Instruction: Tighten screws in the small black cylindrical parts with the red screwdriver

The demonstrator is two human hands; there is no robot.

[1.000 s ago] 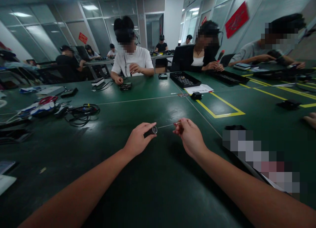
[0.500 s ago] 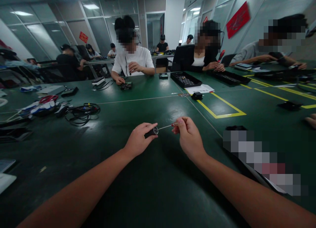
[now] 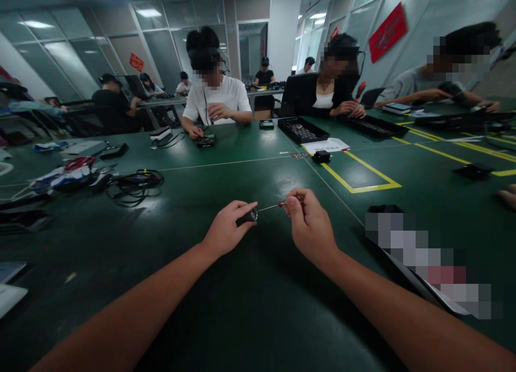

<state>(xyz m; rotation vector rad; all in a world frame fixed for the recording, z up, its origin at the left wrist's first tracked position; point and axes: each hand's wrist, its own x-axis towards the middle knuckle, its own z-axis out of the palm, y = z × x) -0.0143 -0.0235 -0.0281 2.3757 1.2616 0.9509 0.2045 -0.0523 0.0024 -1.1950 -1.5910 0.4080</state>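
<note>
Between the thumb and fingers of my left hand [image 3: 226, 229] is a short black cylinder [image 3: 250, 215] with a round, silvery end facing right. My right hand [image 3: 311, 221] is closed around the reddish handle of a screwdriver [image 3: 271, 207]. Its thin metal shaft points left, and the tip is at the cylinder's round end. Whether the tip sits inside the end or only touches it, I cannot tell. Both hands are over the green table [image 3: 242, 318]. My right fingers cover most of the handle.
Coiled black cables [image 3: 137, 186] lie to the left. A black tray of small parts [image 3: 302, 130] stands farther back, with a small black block [image 3: 321, 156] nearer. A yellow tape outline [image 3: 377, 188] marks the table. Across it, a person in a white shirt [image 3: 217, 100] handles a small device.
My right hand has shifted and turned slightly on the screwdriver, showing more of the handle. The left hand and the cylinder stay almost where they were.
</note>
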